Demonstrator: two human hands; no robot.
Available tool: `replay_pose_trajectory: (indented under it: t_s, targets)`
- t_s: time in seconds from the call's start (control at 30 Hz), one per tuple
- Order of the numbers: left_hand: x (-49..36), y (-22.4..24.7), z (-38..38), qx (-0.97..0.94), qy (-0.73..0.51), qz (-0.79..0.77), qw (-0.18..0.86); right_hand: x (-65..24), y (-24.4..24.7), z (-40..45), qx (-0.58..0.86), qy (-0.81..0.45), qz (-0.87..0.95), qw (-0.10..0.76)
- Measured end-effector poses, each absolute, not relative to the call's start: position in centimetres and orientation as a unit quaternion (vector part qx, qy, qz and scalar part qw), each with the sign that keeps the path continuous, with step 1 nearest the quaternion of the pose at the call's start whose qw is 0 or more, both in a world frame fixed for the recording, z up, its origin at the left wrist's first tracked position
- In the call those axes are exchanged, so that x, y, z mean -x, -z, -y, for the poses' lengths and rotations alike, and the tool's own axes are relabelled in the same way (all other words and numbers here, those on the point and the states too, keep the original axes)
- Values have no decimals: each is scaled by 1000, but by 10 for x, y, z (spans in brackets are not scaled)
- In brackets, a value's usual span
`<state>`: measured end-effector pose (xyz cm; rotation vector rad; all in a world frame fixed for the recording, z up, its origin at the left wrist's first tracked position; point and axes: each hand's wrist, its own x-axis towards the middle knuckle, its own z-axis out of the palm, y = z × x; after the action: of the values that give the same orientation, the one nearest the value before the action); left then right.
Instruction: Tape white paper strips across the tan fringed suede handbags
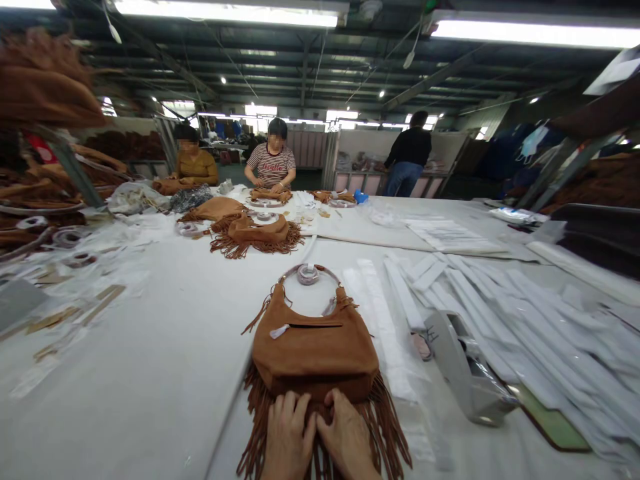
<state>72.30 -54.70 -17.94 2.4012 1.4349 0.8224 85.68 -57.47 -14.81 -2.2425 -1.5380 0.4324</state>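
Observation:
A brown fringed handbag (315,350) lies on the white table in front of me, its base toward me and its wrapped handle (327,272) pointing away. A white-wrapped zipper pull (279,331) hangs at the left end of its zip. My left hand (289,430) rests on the bottom edge of the bag, fingers curled over the fringe. Beside it, my right hand (347,430) also bends its fingers onto that edge, thumbs close together. What the fingertips pinch is partly hidden, but both hands are on the handbag.
A grey tape dispenser (467,373) stands right of the bag, near many white wrapped strips (500,320). Another fringed bag (257,233) lies farther back. Tape rolls (81,260) and paper scraps are at left. Two people sit across the table; another stands behind.

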Motion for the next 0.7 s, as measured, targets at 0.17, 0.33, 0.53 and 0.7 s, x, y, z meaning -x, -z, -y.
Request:
replay_pose_trajectory:
  t_s: [0.17,0.33,0.53,0.7]
  targets:
    - [-738,162,542,-816,-225,-518,121,-858,146,574,791,-156,562,183]
    - [-740,150,536,-820,-131,-535,157,-858,151,573,794,-133,570,163]
    - [-732,136,533,-853,-45,-500,144,-863,174,584,783,-41,611,111]
    - [-717,146,531,-905,34,-409,112,-872,191,592,711,75,696,69]
